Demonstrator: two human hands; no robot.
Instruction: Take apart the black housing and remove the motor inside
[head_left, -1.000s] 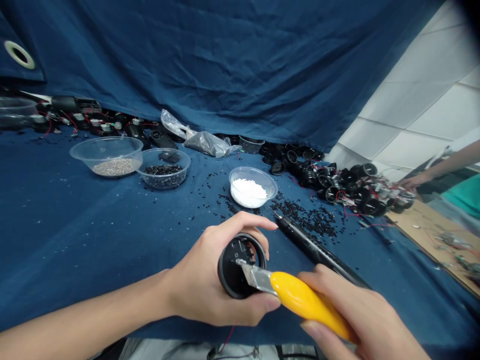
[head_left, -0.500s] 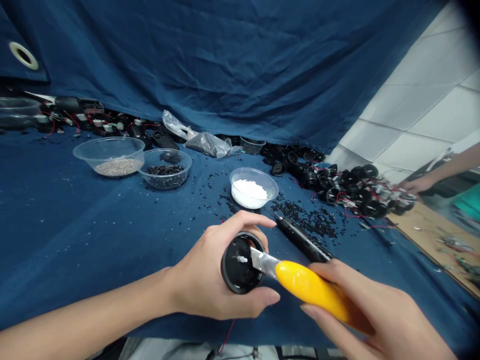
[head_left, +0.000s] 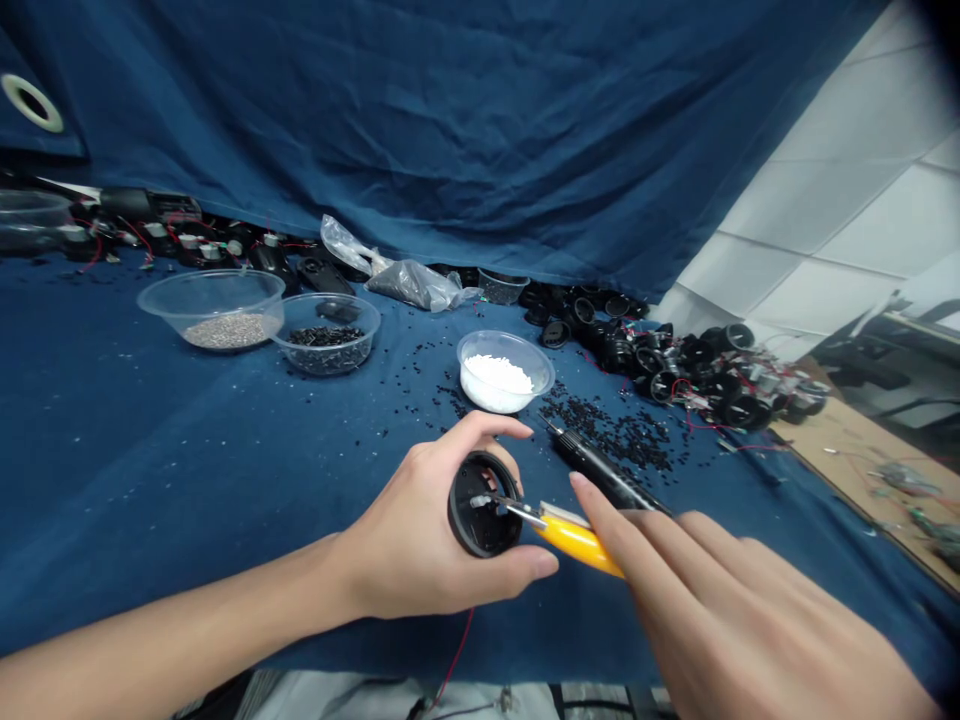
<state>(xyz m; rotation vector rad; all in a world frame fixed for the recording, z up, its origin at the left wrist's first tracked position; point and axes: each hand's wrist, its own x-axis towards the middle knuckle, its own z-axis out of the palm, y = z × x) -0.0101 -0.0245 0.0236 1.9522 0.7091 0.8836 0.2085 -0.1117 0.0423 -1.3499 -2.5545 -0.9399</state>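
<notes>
Housing point(head_left: 484, 505) in left hand point(head_left: 420, 530), screwdriver point(head_left: 600, 472) just behind, bowl point(head_left: 504, 336) beyond

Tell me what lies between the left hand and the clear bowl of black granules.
In the head view, that stretch holds only the blue cloth with small black granules scattered on it, between the left hand and the clear bowl of black granules.

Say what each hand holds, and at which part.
The left hand grips a black round housing by its outer wall; the right hand holds a yellow-handled utility knife by its handle.
</notes>
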